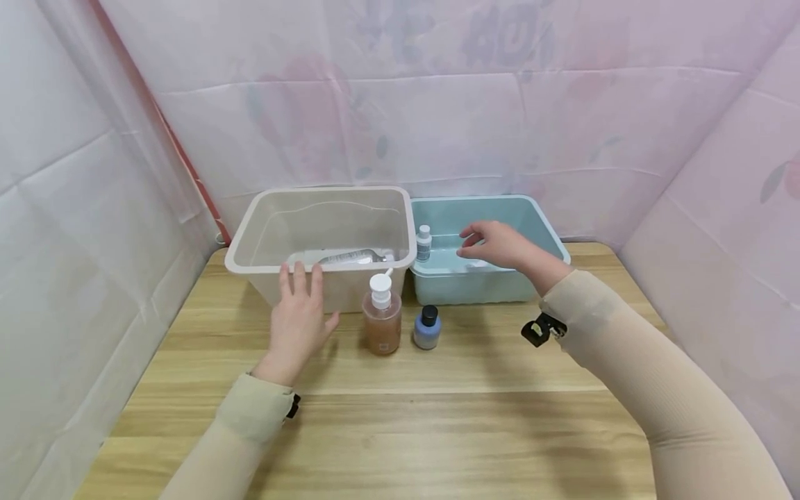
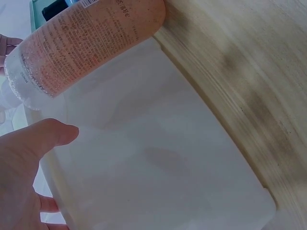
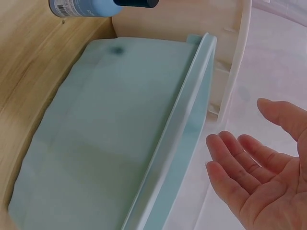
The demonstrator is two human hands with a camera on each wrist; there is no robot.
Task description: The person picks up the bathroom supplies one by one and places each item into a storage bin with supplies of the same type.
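My left hand (image 1: 298, 312) lies flat with straight fingers against the front wall of a translucent white bin (image 1: 250, 260), which holds a lying clear bottle (image 1: 350, 258). In the left wrist view the thumb (image 2: 41, 136) rests by that bin wall (image 2: 158, 167). My right hand (image 1: 494, 243) hovers open and empty above the teal bin (image 1: 550, 232); the right wrist view shows its relaxed fingers (image 3: 240, 167) over the teal rim (image 3: 184, 115). A small white-capped bottle (image 1: 423, 242) stands inside the teal bin's left corner. A pump bottle of peach liquid (image 1: 382, 316) and a blue bottle with black cap (image 1: 428, 327) stand in front.
Both bins sit side by side at the back of a wooden table (image 1: 437, 417). Pale pink sheeting (image 1: 437, 104) walls in the left, back and right sides. The pump bottle stands close to my left hand's thumb.
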